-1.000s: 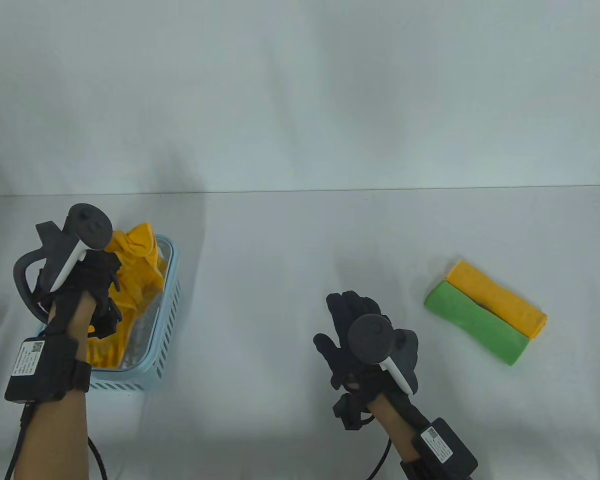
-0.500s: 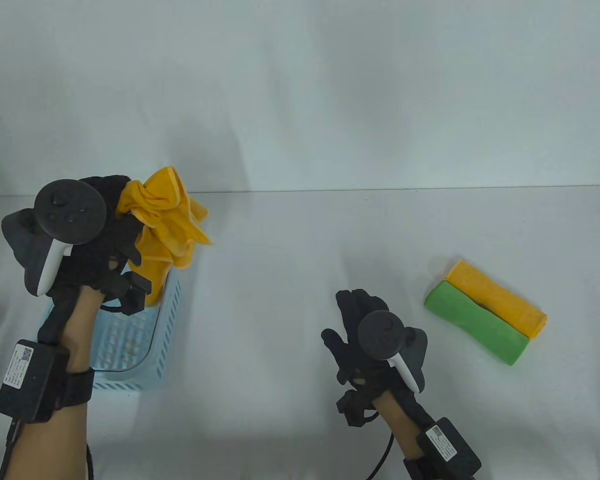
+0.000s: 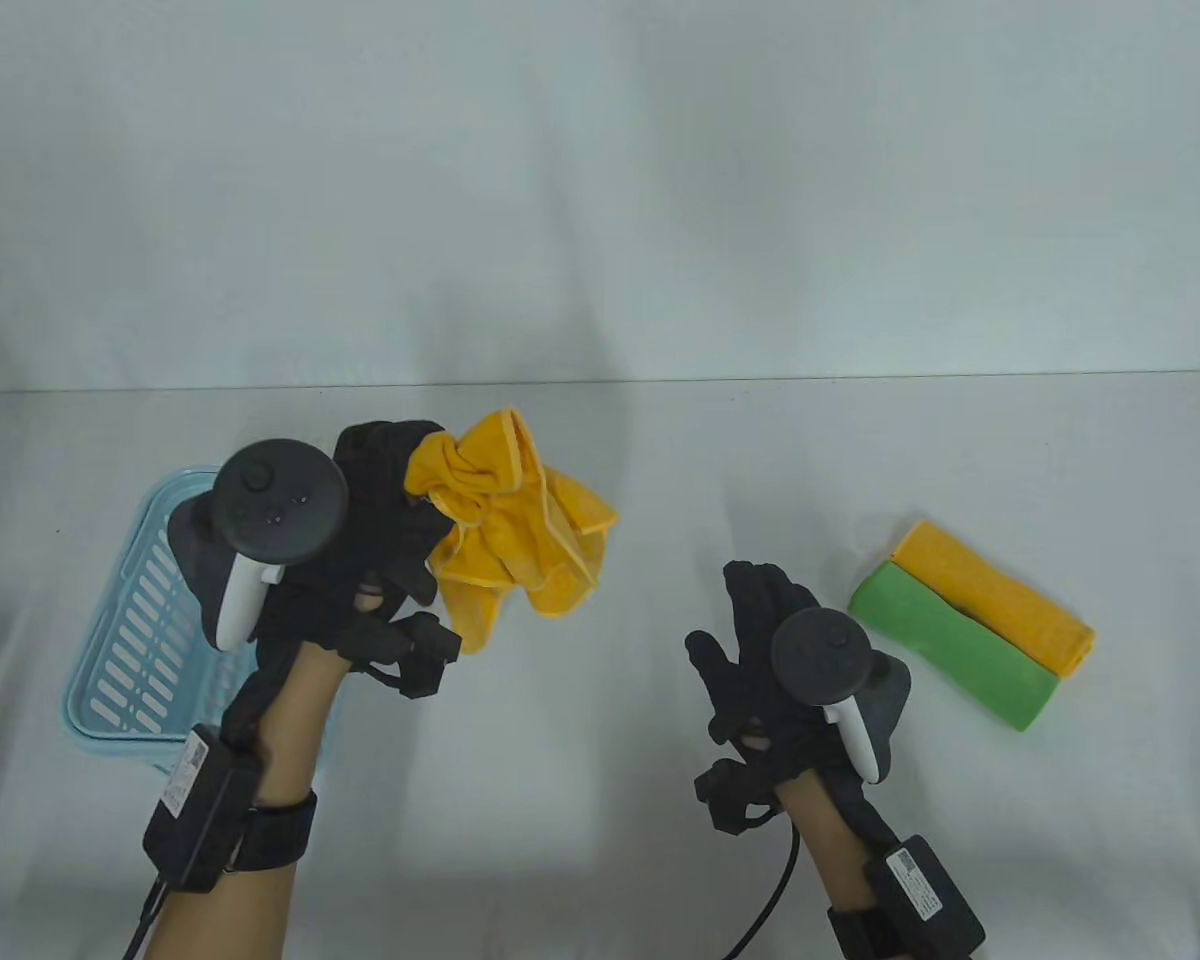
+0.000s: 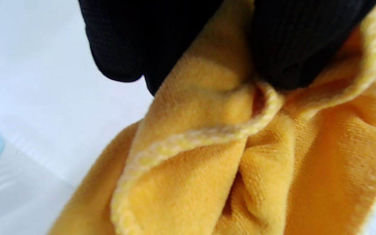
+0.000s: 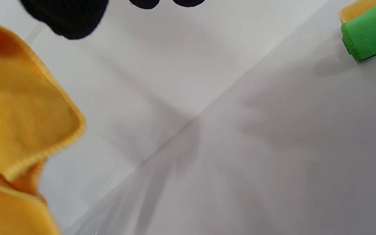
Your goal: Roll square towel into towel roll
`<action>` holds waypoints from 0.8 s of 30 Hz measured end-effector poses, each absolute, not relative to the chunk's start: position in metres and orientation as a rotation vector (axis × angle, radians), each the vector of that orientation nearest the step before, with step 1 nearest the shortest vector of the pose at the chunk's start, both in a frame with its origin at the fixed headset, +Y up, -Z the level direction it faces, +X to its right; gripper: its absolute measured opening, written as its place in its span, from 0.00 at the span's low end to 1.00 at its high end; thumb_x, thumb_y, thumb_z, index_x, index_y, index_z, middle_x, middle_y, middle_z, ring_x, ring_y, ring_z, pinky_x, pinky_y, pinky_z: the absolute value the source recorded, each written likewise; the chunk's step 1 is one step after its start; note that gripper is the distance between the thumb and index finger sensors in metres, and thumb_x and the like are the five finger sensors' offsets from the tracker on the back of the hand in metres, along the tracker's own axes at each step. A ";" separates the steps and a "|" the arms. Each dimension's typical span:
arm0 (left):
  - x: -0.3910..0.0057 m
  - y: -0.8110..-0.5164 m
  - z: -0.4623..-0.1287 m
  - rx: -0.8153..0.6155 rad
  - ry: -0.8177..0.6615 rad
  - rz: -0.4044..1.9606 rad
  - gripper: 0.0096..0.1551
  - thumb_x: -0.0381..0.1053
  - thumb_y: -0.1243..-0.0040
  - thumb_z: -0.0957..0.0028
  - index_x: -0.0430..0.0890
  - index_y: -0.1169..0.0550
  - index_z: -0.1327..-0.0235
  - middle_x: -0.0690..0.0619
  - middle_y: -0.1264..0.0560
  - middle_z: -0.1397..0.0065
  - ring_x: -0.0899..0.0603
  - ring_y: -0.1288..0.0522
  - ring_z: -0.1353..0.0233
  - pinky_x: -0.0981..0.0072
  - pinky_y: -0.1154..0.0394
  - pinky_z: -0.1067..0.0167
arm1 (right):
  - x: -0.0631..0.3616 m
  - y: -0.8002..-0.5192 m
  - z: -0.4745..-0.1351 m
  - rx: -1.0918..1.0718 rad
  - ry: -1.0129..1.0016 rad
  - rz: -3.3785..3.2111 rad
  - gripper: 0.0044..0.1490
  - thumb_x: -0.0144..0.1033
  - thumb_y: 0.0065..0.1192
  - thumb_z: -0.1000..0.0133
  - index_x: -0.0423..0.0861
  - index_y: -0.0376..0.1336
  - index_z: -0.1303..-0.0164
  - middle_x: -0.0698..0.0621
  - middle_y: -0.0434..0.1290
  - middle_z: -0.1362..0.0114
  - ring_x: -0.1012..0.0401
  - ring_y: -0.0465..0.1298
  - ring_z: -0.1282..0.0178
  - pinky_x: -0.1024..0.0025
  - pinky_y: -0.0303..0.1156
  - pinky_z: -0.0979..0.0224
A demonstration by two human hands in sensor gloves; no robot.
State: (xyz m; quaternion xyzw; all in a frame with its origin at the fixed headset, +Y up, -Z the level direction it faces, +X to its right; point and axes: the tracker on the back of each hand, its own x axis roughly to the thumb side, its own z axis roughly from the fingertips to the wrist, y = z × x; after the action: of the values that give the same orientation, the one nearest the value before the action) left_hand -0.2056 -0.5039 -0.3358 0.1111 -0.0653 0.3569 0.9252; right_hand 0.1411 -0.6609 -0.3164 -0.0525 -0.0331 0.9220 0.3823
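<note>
Above the table's left half, the left hand [image 3: 380, 530] grips a crumpled orange-yellow terry towel [image 3: 510, 520], axis undefined; the empty, loosely spread right hand [image 3: 760, 650] waits rightward.

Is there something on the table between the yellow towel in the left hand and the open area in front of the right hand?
Nothing visible: the table between the bunched yellow towel and the right hand is bare.

The left hand [image 3: 380, 520] and arm hide the basket's [image 3: 120, 620] near right corner, the towel [image 4: 227, 156] overruns the left wrist view's edges, and beside the basket's far neighbours only an end of the green roll [image 5: 369, 32] shows, cropped
</note>
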 end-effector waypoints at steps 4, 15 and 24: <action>-0.202 -0.542 -0.329 0.194 -0.135 0.750 0.31 0.56 0.30 0.60 0.58 0.27 0.41 0.57 0.30 0.32 0.47 0.17 0.43 0.52 0.23 0.38 | 0.148 -0.662 -0.318 -0.164 -0.085 2.339 0.49 0.60 0.57 0.57 0.62 0.44 0.27 0.56 0.46 0.16 0.46 0.45 0.13 0.34 0.43 0.19; -0.213 -0.601 -0.315 0.159 -0.103 0.816 0.31 0.57 0.31 0.60 0.58 0.27 0.41 0.56 0.30 0.32 0.47 0.17 0.44 0.52 0.23 0.38 | 0.145 -0.670 -0.320 -0.169 -0.067 2.373 0.49 0.60 0.57 0.57 0.61 0.44 0.27 0.56 0.47 0.16 0.46 0.47 0.14 0.35 0.44 0.20; -0.222 -0.611 -0.308 0.177 -0.038 0.845 0.32 0.57 0.31 0.60 0.57 0.27 0.41 0.56 0.30 0.32 0.48 0.17 0.45 0.53 0.23 0.39 | 0.124 -0.672 -0.315 -0.008 -0.052 2.402 0.46 0.58 0.58 0.57 0.60 0.47 0.28 0.57 0.52 0.18 0.46 0.53 0.16 0.38 0.51 0.21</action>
State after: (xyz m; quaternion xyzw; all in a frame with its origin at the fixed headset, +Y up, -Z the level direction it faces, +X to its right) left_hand -0.2221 -0.6111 -0.3076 0.0858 -0.0184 0.4096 0.9080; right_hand 0.1236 -0.6724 -0.3146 -0.0030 -0.0202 0.9323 0.3612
